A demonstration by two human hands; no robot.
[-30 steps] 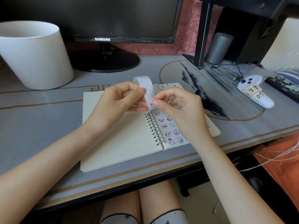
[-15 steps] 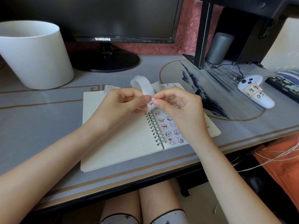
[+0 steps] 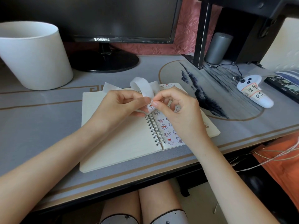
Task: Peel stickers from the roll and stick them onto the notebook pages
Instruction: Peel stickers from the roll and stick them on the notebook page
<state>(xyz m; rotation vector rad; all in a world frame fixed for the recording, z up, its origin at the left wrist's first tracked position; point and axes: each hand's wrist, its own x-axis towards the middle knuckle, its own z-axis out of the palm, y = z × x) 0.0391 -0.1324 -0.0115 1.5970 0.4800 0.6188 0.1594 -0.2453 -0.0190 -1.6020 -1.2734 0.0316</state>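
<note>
Above the spiral notebook (image 3: 129, 139) at frame centre, left hand (image 3: 116, 107) pinches the white sticker strip (image 3: 142, 88); right hand (image 3: 176, 110) nips a small bear sticker (image 3: 151, 105) at its edge. Risks, as I judge: sticker tears or curls onto itself if pulled fast; loose backing loop may snag. Right page already carries stickers. Legible: "SAMSUNG" on monitor (image 3: 102, 18); "DS" on white controller (image 3: 254, 91), upper right.

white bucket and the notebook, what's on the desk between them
Nothing stands there: in the head view only bare grey desk mat lies between the white bucket and the notebook.
</note>
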